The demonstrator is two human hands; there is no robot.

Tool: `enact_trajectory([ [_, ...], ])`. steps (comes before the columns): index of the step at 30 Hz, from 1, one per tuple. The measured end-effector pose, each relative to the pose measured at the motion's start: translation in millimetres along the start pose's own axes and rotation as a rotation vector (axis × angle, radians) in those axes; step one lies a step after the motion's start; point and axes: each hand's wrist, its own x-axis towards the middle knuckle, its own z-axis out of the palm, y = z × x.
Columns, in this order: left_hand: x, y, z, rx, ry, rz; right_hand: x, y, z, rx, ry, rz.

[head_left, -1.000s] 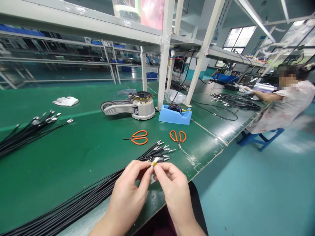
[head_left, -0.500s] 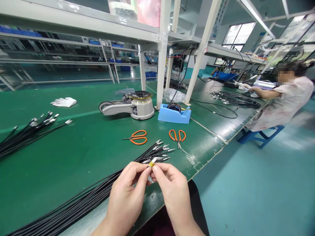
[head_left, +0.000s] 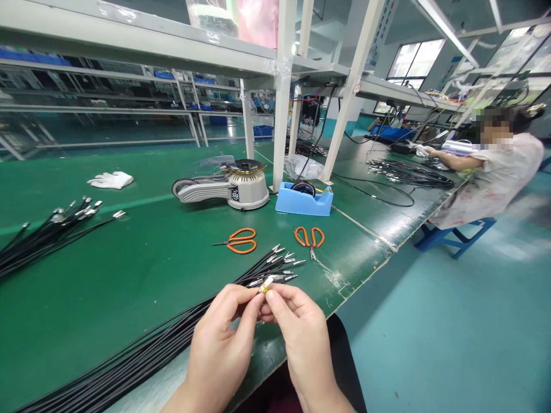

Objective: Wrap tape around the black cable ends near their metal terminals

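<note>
Between my fingertips is a cable connector with a silvery metal end and a bit of yellow tape at its base. My left hand pinches it from the left with thumb and forefinger. From the right, my right hand presses its thumb and curled fingers against the taped part. The cable behind the connector is mostly hidden by my hands. A bundle of black cables with metal ends lies under and beyond my left hand, running to the lower left.
Beyond the bundle lie orange-handled scissors and a second orange-handled pair. Behind them stand a grey tape dispenser machine and a blue tape holder. More cables and a white glove lie left. A co-worker sits at right.
My fingers have shifted very slightly around the yellow tape, and both hands stay at nearly the same place. The co-worker's arm at right has moved a little to the left.
</note>
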Motion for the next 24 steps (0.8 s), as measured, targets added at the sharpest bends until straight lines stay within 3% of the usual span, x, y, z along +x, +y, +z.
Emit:
enact_trajectory([
  [10, 3.0, 7.6, -1.3, -0.157, -0.029, -0.208, -1.5, 0.6, -1.5, -0.047, -0.008, -0.013],
  [18, 5.2, 8.6, -3.6, -0.382, -0.129, -0.453, -3.0, -7.5, -0.5, -0.129, 0.004, -0.012],
  [24, 2.9, 1.7, -3.1, -0.536, -0.214, -0.557, -3.8, -11.4, -0.6, -0.170, -0.003, -0.048],
])
